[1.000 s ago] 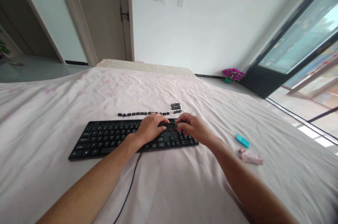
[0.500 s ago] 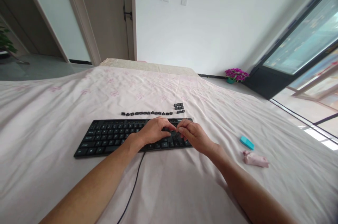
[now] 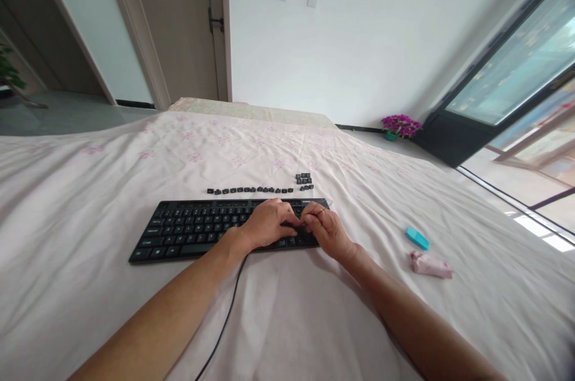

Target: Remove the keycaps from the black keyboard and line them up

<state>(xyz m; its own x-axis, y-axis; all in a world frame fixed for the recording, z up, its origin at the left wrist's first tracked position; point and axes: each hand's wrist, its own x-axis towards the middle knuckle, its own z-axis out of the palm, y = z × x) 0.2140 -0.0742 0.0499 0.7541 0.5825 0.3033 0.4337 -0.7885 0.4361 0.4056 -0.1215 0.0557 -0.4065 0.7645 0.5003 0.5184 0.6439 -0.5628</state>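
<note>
A black keyboard [image 3: 193,231] lies on the pale sheet. My left hand [image 3: 272,222] rests over its right half, thumb and index finger apart and pointing right, with the index tip by my other hand's fingertips. Over the number-pad end, my right hand [image 3: 326,228] is closed in a pinch; what it grips is hidden. A thin wire-like outline [image 3: 330,202] shows just beyond its knuckles. Behind the keyboard runs a row of loose black keycaps [image 3: 247,190]. More keycaps stand in a small block [image 3: 303,178] to the right. Both hands cover the keys beneath them.
A black cable [image 3: 229,315] runs from the keyboard towards me. To the right lie a turquoise object [image 3: 417,238] and a crumpled pink bundle [image 3: 431,265] on the bedsheet [image 3: 287,321]. Farther off are a wall [image 3: 359,39] and a pot of purple flowers [image 3: 401,126].
The view has shifted slightly. My hands stay together over the keyboard's right end, with the left thumb and index finger a little closer to the right fingertips.
</note>
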